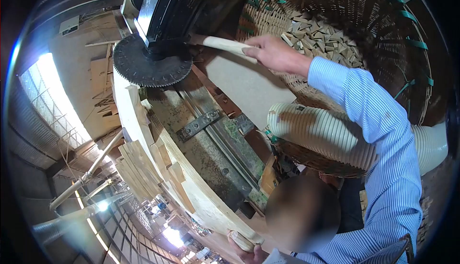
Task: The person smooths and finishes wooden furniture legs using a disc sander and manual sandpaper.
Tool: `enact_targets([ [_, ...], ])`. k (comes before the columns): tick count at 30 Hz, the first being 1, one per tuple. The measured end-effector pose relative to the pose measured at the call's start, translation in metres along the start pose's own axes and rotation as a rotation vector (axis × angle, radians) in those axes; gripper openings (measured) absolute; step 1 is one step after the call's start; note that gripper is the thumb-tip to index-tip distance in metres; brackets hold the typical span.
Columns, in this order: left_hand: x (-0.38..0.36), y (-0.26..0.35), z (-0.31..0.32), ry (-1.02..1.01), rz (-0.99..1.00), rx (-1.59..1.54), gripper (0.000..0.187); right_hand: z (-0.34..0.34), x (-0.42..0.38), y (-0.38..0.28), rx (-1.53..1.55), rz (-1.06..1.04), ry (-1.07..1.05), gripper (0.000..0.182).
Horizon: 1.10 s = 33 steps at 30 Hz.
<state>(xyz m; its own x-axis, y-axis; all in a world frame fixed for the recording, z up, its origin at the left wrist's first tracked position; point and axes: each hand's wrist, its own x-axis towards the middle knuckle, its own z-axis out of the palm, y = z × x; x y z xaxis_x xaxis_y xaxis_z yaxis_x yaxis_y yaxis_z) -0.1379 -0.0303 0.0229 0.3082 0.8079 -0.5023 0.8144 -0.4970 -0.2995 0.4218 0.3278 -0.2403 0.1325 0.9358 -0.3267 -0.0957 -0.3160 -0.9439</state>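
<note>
My right hand is closed around the end of a pale wooden strip. The strip's far end reaches beneath the dark saw housing, beside a large toothed circular saw blade. At the bottom of the view, my left hand grips a short wooden piece, with part of the hand cut off by the frame edge. That piece lies close to the end of a long pale board running along the worn metal saw table. Both arms wear blue striped sleeves.
A wicker basket holding small wood offcuts stands beyond my right hand. A ribbed white hose passes under my right forearm. Wooden slats are stacked past the board. A blurred round patch covers an area between my arms.
</note>
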Motion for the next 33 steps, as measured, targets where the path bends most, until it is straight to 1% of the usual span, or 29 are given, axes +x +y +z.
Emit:
enact_targets([
  [1, -0.001, -0.001, 0.0, -0.004, 0.0, 0.003, 0.08, -0.002, 0.01, -0.003, 0.004, 0.002, 0.0, 0.041],
  [4, -0.005, -0.002, -0.001, -0.013, 0.002, 0.006, 0.081, -0.016, 0.03, -0.015, -0.163, 0.033, -0.116, 0.04],
  [6, -0.005, 0.0, 0.0, -0.011, 0.002, -0.001, 0.081, -0.016, 0.032, -0.009, -0.186, -0.008, -0.096, 0.039],
  [7, -0.005, 0.001, 0.002, -0.01, 0.001, -0.005, 0.081, -0.018, 0.031, -0.007, -0.206, -0.051, -0.078, 0.039],
  [12, -0.012, 0.005, 0.004, -0.01, -0.014, -0.01, 0.081, -0.056, -0.001, -0.024, -0.324, -0.035, -0.127, 0.037],
  [14, -0.014, 0.007, 0.005, -0.007, -0.015, -0.017, 0.082, -0.065, -0.01, -0.014, -0.411, -0.046, -0.14, 0.037],
  [15, -0.016, 0.008, 0.004, -0.005, -0.018, -0.019, 0.082, -0.068, -0.019, -0.008, -0.414, -0.049, -0.141, 0.037],
  [17, -0.018, 0.012, 0.006, 0.005, -0.023, -0.027, 0.082, -0.074, -0.038, -0.001, -0.412, 0.056, -0.091, 0.037],
  [18, -0.019, 0.016, 0.006, 0.01, -0.028, -0.033, 0.082, -0.077, -0.044, 0.004, -0.418, 0.05, -0.093, 0.037],
  [20, -0.019, 0.023, 0.007, 0.021, -0.029, -0.04, 0.082, -0.083, -0.052, 0.011, -0.297, 0.018, -0.124, 0.038],
  [21, -0.001, 0.042, -0.014, 0.025, -0.025, -0.041, 0.082, -0.084, -0.054, 0.007, -0.299, 0.017, -0.119, 0.038],
  [22, 0.034, 0.078, -0.055, 0.216, -0.058, -0.163, 0.072, -0.082, -0.054, 0.001, -0.249, 0.05, -0.128, 0.039],
  [23, 0.054, 0.099, -0.077, 0.405, -0.091, -0.284, 0.064, -0.078, -0.053, -0.004, -0.198, 0.082, -0.14, 0.04],
  [24, 0.055, 0.103, -0.077, 0.405, -0.091, -0.279, 0.064, -0.074, -0.05, -0.007, -0.193, 0.081, -0.14, 0.04],
  [26, 0.054, 0.106, -0.076, 0.399, -0.347, -1.057, 0.101, -0.062, -0.037, -0.01, -0.132, 0.035, -0.11, 0.041],
  [27, 0.052, 0.105, -0.076, 0.397, -0.349, -1.051, 0.101, -0.054, -0.029, -0.01, -0.126, 0.037, -0.112, 0.041],
  [29, 0.048, 0.101, -0.068, 0.382, -0.345, -0.997, 0.107, -0.037, -0.01, -0.008, -0.218, -0.08, -0.019, 0.04],
  [30, 0.045, 0.095, -0.056, 0.381, -0.345, -0.996, 0.107, -0.027, -0.001, -0.003, -0.217, -0.08, -0.019, 0.04],
  [32, 0.034, 0.078, -0.023, 0.602, -0.219, -1.064, 0.1, -0.002, 0.018, 0.011, -0.217, -0.184, 0.031, 0.038],
  [33, 0.023, 0.076, -0.006, 0.602, -0.22, -1.064, 0.1, 0.009, 0.024, 0.015, -0.217, -0.184, 0.03, 0.038],
])
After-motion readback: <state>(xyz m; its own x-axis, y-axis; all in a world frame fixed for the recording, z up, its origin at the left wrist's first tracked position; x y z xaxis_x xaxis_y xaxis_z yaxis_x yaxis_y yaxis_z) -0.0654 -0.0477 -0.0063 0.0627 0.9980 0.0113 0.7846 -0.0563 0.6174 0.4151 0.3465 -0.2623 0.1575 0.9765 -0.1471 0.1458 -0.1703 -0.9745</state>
